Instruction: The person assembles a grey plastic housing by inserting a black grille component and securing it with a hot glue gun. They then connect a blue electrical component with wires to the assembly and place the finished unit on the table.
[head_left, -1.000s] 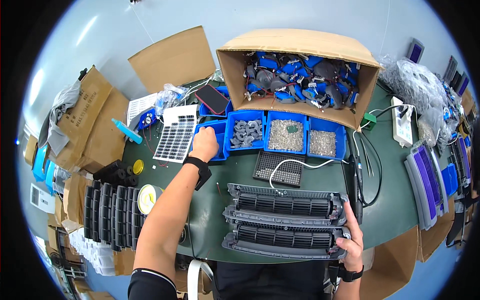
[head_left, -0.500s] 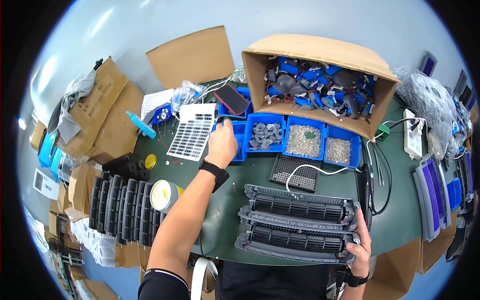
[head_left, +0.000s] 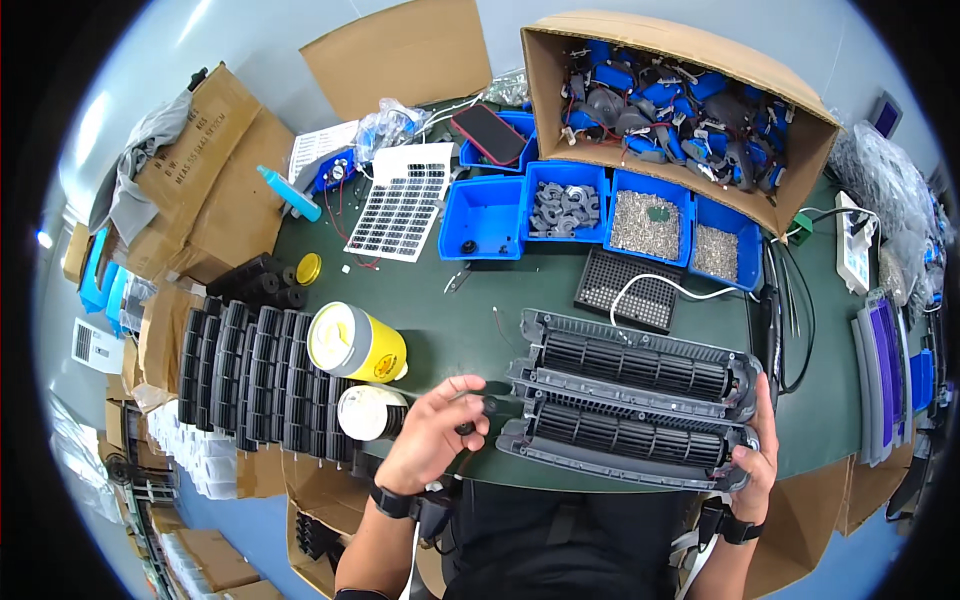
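Near the front edge of the table my left hand [head_left: 435, 432] is closed, with small round black parts [head_left: 466, 428] pinched between its fingers. Two long dark grey housings, an upper housing [head_left: 640, 355] and a lower housing [head_left: 620, 445], lie side by side, each with a black ribbed fan roller inside. My right hand [head_left: 757, 455] grips their right ends, its thumb over the lower housing. The left hand is just off their left ends. A blue bin [head_left: 482, 215] farther back has a few small black parts in it.
Left of my left hand stand an open white tub [head_left: 365, 412], a yellow and white container [head_left: 365, 343] and a row of black fan rollers [head_left: 265, 375]. Behind are bins of grey clips [head_left: 565, 208] and small metal pieces [head_left: 648, 222], a black perforated tray [head_left: 625, 292] and a carton [head_left: 690, 200] of blue-and-grey motors.
My left hand has come back from the blue bin toward the housings, now with small black parts in its fingers. My right hand keeps its hold. The view has shifted.
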